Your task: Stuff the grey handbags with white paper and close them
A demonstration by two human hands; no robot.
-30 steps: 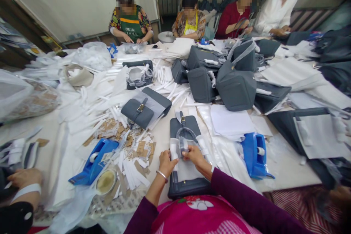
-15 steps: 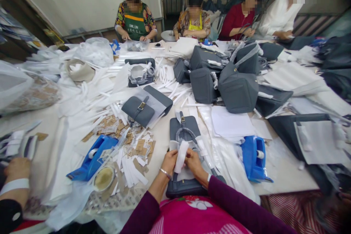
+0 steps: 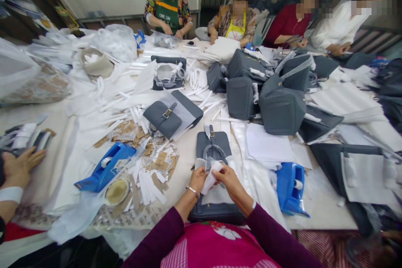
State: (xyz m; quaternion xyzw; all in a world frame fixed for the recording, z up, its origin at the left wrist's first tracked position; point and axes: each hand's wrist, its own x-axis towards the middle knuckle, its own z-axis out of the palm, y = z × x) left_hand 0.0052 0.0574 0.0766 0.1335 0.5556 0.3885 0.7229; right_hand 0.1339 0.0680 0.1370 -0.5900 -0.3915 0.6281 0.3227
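Note:
A grey handbag point(image 3: 214, 144) lies flat on the table right in front of me, its handle pointing away. Both my hands meet over its middle. My left hand point(image 3: 197, 179) and my right hand point(image 3: 226, 178) are closed on a strip of white wrapping paper point(image 3: 210, 177) that is folded around the bag's grey handle point(image 3: 212, 153). A white sheet covers the near part of the bag under my hands.
Blue tape dispensers stand at the left point(image 3: 103, 167) and right point(image 3: 290, 186) of the bag. Paper tags point(image 3: 150, 167) and white strips litter the table point(image 3: 50, 167). More grey bags point(image 3: 279, 109) pile at the back. Several people sit opposite; another person's hand point(image 3: 20, 167) rests at left.
My hands have lifted the white strip from the bag and folded it around the handle. The camera has tilted up and shifted slightly. The hand at the left has opened on the table.

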